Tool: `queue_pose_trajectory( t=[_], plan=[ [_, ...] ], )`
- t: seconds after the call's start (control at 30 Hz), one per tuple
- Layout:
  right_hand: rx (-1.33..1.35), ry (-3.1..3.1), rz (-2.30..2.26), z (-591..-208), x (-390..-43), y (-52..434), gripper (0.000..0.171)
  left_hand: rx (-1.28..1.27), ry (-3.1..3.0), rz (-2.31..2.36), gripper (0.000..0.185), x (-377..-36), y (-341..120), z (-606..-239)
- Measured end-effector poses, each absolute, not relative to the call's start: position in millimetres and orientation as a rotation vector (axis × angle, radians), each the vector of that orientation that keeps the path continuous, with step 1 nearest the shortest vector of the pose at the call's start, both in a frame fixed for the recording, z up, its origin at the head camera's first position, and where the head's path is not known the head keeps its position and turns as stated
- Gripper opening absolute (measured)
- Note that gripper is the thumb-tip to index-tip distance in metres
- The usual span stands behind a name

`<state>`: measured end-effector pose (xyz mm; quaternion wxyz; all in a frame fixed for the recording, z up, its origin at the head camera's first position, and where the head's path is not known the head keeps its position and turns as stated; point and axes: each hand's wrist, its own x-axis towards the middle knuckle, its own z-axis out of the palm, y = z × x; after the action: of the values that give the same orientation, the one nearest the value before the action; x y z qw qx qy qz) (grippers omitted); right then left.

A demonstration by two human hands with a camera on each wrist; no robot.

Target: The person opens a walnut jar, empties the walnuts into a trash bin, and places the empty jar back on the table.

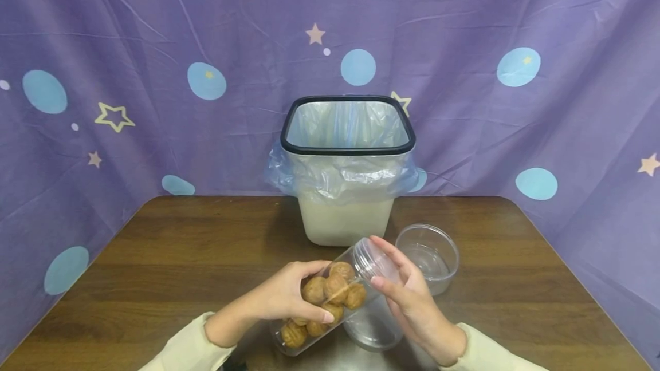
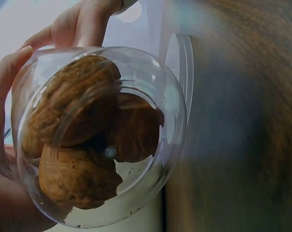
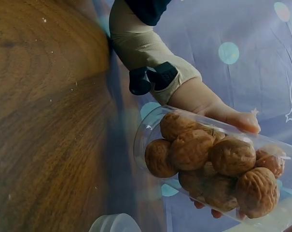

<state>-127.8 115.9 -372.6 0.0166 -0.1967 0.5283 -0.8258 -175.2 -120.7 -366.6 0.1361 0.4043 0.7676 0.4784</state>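
A clear plastic jar (image 1: 311, 339) of walnuts (image 1: 336, 289) is tilted over the table, its capped end up and to the right. My left hand (image 1: 281, 296) grips it around the middle, thumb across the near side. At the upper end, my right hand (image 1: 412, 296) holds the clear lid (image 1: 373, 256) between thumb and fingers. The jar's round base (image 2: 177, 145) faces the left wrist camera, walnuts (image 2: 80, 179) showing through it. In the right wrist view several walnuts (image 3: 232, 155) fill the jar, and its lid end is out of frame.
A cream bin (image 1: 345, 219) with a black rim and a bluish bag liner stands at the back middle. Right of it sits an open clear round container (image 1: 428, 256). Another clear round piece (image 1: 373, 328) rests on the wooden table (image 1: 206, 245) below the hands. A purple curtain (image 1: 247, 27) hangs behind.
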Motion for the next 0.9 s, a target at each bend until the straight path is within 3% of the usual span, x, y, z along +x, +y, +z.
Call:
queue_pose_trajectory(
  t=[0.9],
  plan=[
    [-0.863,1.53,-2.457,-378.0,-132.9,123.0,0.066,1.195,1.959,1.482,0.052,-173.9,-125.3,-365.1]
  ],
)
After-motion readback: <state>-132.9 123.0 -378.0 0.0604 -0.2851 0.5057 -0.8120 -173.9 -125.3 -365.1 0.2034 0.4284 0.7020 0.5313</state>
